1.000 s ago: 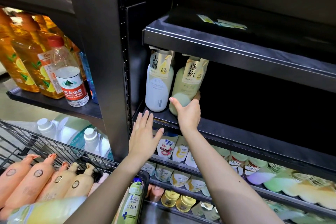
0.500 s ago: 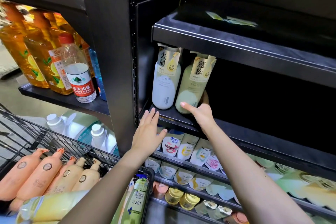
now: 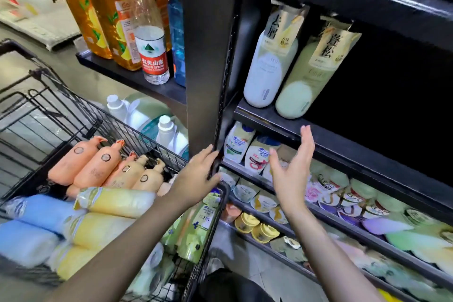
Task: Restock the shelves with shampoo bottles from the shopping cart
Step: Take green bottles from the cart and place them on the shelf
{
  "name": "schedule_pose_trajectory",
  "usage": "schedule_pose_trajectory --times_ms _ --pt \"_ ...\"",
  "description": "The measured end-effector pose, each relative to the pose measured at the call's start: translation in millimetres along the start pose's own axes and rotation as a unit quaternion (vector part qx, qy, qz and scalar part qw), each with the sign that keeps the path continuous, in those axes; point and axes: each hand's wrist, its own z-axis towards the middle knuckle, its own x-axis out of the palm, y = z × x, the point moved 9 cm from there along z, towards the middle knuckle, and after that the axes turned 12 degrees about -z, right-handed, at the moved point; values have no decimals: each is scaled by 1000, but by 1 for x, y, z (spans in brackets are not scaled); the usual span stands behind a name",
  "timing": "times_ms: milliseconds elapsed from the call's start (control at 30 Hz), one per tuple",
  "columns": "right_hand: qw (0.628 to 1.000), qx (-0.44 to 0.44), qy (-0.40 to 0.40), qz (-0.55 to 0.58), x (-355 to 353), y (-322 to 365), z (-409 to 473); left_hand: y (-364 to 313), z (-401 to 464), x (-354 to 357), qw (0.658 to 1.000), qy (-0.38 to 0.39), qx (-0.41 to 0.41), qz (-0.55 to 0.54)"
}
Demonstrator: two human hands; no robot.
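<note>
Two shampoo bottles stand side by side on the dark shelf (image 3: 343,137): a white one (image 3: 267,66) on the left and a pale green one (image 3: 304,86) to its right, both with paper collars. My right hand (image 3: 291,169) hangs in the air below and in front of that shelf, fingers straight, holding nothing. My left hand (image 3: 198,174) is flat against the black upright post, empty. The wire shopping cart (image 3: 81,117) at lower left holds several peach pump bottles (image 3: 98,162), yellow bottles (image 3: 117,201), blue bottles (image 3: 36,213) and green bottles (image 3: 196,230).
Oil bottles and a water bottle (image 3: 152,41) stand on the left bay's shelf. Lower shelves on the right carry rows of small shampoo bottles (image 3: 255,154) and jars (image 3: 247,223). The dark shelf is bare to the right of the pale green bottle.
My right hand let go of the pale green bottle and drew back down and toward me. My view swung left and down, showing more of the cart.
</note>
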Motion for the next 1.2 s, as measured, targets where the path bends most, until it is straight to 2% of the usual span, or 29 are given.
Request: schedule_pose_trajectory --times_ms 100,167,267,333,400,633,733,967,1133,1200 --pt "992 -53 113 -18 49 5 -66 79 -58 12 993 27 -117 4" --pt "975 -33 219 -29 93 -11 -112 121 -95 19 981 45 -188 2" --pt "933 20 356 -42 145 -43 -176 145 -124 33 976 64 -206 12" --pt "913 26 398 -80 152 -53 -201 147 -125 48 971 82 -226 15" --pt "900 39 425 -90 147 -55 -212 154 -119 72 962 98 -255 -26" --pt "883 52 442 -149 132 -83 -219 208 -102 163 931 141 -309 -133" --pt "882 75 438 -159 125 -93 -221 245 -98 198 928 90 -330 -150" --pt "875 103 449 -148 134 -100 -220 191 -94 141 927 59 -361 -79" --pt "884 114 445 -86 162 -76 -193 156 -128 93 919 9 -385 -89" --pt "886 117 445 -63 177 -63 -180 149 -154 79 906 -14 -409 -109"
